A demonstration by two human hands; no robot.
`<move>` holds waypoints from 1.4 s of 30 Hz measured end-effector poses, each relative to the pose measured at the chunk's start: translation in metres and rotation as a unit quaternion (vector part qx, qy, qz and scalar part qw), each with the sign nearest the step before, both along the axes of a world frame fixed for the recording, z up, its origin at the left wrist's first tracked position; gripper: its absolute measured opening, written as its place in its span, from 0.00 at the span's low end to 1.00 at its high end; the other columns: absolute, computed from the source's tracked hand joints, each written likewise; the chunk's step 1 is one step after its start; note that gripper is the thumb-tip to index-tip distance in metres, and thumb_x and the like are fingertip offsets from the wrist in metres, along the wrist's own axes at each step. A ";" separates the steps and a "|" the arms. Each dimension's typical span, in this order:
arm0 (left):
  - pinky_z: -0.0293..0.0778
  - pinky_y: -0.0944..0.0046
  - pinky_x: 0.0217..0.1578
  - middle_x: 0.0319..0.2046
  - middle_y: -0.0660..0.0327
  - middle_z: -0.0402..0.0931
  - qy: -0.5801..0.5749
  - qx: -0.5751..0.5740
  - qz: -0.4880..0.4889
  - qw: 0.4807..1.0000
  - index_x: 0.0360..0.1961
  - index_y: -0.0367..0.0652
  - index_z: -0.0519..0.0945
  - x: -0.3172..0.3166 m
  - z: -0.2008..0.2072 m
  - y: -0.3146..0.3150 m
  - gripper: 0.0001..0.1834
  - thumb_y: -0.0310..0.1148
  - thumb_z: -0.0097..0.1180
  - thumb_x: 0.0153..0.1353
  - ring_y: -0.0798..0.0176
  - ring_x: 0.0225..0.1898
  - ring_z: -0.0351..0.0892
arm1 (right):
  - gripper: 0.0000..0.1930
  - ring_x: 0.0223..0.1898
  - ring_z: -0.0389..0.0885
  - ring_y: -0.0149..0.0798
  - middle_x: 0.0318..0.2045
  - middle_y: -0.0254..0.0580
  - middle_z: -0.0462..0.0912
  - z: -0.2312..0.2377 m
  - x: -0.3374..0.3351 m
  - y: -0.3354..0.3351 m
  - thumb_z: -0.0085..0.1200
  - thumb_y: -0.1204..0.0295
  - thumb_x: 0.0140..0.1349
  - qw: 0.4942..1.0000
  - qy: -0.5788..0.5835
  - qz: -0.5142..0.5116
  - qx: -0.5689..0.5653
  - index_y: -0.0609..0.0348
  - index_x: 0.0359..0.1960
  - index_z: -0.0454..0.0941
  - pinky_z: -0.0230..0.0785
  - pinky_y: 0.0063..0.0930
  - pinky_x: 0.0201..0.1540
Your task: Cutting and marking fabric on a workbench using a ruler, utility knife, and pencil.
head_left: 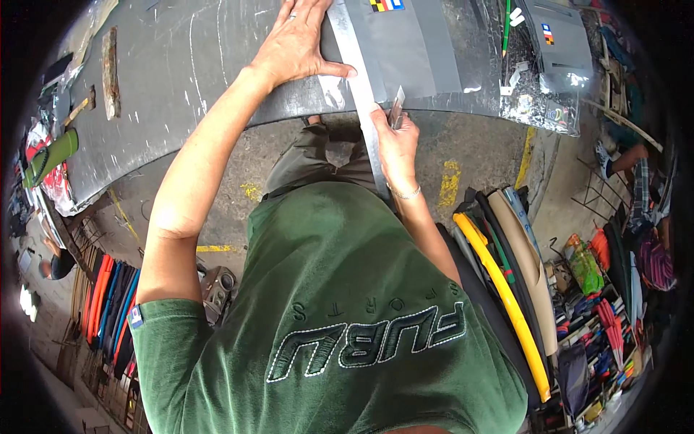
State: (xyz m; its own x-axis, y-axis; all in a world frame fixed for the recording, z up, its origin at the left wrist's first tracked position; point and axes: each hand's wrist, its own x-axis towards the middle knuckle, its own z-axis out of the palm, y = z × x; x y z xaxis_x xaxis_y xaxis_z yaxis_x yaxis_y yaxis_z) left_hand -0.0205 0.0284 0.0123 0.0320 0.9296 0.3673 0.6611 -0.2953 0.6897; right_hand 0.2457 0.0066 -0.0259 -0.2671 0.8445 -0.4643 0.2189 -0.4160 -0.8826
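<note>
My left hand (298, 45) lies spread on the dark worktable (166, 72), its thumb on a long metal ruler (352, 54). The ruler's near end sticks out past the table's front edge. My right hand (397, 141) is closed round a utility knife (397, 107) just off that edge, beside the ruler; the blade points up and away from me. Right of the ruler, a grey sheet (405, 54) with a paler band and a small multicoloured patch (387, 5) lies flat. The ruler runs along its left side. Whether the blade touches the sheet I cannot tell.
A green pencil (507, 32) and another grey piece with a patch (560, 43) lie at the table's right. A worn wooden strip (110, 72) is at the left. Rolls of material, one yellow (506, 304), stand at my right. Other people are at both far sides.
</note>
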 end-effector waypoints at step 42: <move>0.51 0.47 0.77 0.74 0.30 0.52 0.361 -0.364 0.027 0.858 0.71 0.18 0.57 0.039 0.061 0.019 0.53 0.55 0.59 0.63 0.36 0.78 0.49 | 0.27 0.53 0.81 0.61 0.56 0.56 0.79 0.063 -0.083 0.094 0.47 0.75 0.69 0.862 -0.236 0.298 0.337 0.50 0.71 0.67 0.76 0.50 0.57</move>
State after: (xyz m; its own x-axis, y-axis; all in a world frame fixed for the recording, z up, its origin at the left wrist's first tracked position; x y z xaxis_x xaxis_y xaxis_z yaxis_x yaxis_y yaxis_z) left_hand 0.0185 0.0473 0.0737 -0.0430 0.9120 -0.4079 0.9929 0.0843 0.0838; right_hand 0.1622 0.1003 0.0372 -0.6621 0.7431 -0.0972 0.6164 0.4661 -0.6347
